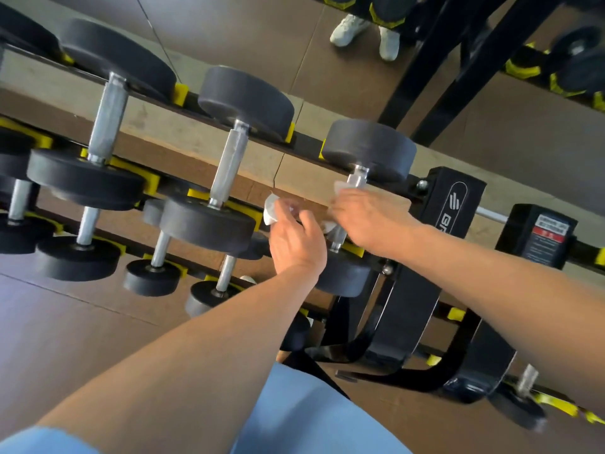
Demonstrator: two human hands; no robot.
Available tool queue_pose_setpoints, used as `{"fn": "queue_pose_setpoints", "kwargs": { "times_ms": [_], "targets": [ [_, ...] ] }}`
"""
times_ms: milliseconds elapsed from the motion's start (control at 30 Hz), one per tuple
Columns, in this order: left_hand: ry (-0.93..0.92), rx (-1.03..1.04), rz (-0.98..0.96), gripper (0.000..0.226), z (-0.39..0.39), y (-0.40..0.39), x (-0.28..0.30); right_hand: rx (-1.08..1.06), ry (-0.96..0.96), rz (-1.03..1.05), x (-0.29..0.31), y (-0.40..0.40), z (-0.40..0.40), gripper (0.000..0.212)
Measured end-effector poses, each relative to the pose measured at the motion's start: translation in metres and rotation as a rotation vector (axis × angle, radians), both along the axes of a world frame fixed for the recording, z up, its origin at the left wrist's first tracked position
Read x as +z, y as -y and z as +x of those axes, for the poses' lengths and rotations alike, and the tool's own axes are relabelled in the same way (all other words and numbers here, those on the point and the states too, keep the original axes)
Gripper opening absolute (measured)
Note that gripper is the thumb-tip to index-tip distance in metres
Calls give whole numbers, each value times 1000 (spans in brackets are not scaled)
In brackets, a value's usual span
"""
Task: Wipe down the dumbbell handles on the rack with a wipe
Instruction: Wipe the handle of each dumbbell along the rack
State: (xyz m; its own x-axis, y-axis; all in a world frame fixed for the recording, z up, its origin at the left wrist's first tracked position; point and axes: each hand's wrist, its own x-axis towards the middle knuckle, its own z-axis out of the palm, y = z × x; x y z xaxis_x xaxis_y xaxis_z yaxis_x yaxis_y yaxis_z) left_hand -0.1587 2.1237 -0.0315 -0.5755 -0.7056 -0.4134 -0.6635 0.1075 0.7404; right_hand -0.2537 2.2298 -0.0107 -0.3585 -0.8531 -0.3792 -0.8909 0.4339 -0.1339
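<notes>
Black dumbbells with silver handles lie across a black rack (451, 204) with yellow cradles. My right hand (366, 217) is wrapped around the handle of the rightmost top-row dumbbell (370, 149) with a white wipe (340, 186) pressed under its fingers. Just to its left, my left hand (296, 240) holds a small crumpled white packet (271, 211), clear of the handle. The handle is mostly hidden by my right hand; only its upper end (357, 178) shows. Two larger dumbbells (229, 165) (104, 119) rest further left on the same row.
A lower row carries smaller dumbbells (154, 267). A mirror behind the rack reflects white shoes (363, 32) and another rack. The rack's black end post and curved foot (409, 306) stand under my right forearm. Brown floor lies at the lower left.
</notes>
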Motion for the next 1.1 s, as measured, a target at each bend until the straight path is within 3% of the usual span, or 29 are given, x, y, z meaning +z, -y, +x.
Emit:
{"fn": "queue_pose_setpoints", "kwargs": {
  "times_ms": [100, 167, 233, 333, 433, 567, 633, 700, 800, 933, 1033, 1100],
  "targets": [
    [-13, -2, -12, 19, 2, 0, -1, -31, 192, 30, 17, -2, 21, 32],
    [-11, 4, -15, 21, 2, -1, -1, -212, 239, -64, 32, 1, 4, 28],
    [-12, 11, -23, 23, 1, -1, -2, -244, 31, -192, 33, 11, -20, 30],
    [-1, 9, -31, 23, 0, -2, -3, 61, -221, -27, 27, 16, -33, 32],
    [-4, 13, -19, 22, 0, -1, -3, 32, -127, -21, 15, -4, -13, 40],
    [-23, 6, -23, 19, 2, -1, -2, -2, 136, -46, 16, -15, 23, 40],
    [-7, 4, -22, 23, 1, -1, -1, -93, 62, -191, 16, -5, 3, 37],
    [-5, 14, -14, 24, 0, -1, 0, -33, -114, -318, 16, 6, -17, 37],
    [-5, 13, -4, 23, 2, -3, 0, 117, -200, -259, 3, -7, -29, 35],
    [-25, 4, 19, 17, 2, -2, 0, -66, -61, -237, -7, -27, 4, 42],
    [-46, -7, 11, 14, 2, 0, 0, 22, 107, -223, -4, -22, 28, 40],
    [-37, -6, 7, 13, 2, 0, -2, -8, 50, -295, -3, -17, 9, 39]
  ]
}}
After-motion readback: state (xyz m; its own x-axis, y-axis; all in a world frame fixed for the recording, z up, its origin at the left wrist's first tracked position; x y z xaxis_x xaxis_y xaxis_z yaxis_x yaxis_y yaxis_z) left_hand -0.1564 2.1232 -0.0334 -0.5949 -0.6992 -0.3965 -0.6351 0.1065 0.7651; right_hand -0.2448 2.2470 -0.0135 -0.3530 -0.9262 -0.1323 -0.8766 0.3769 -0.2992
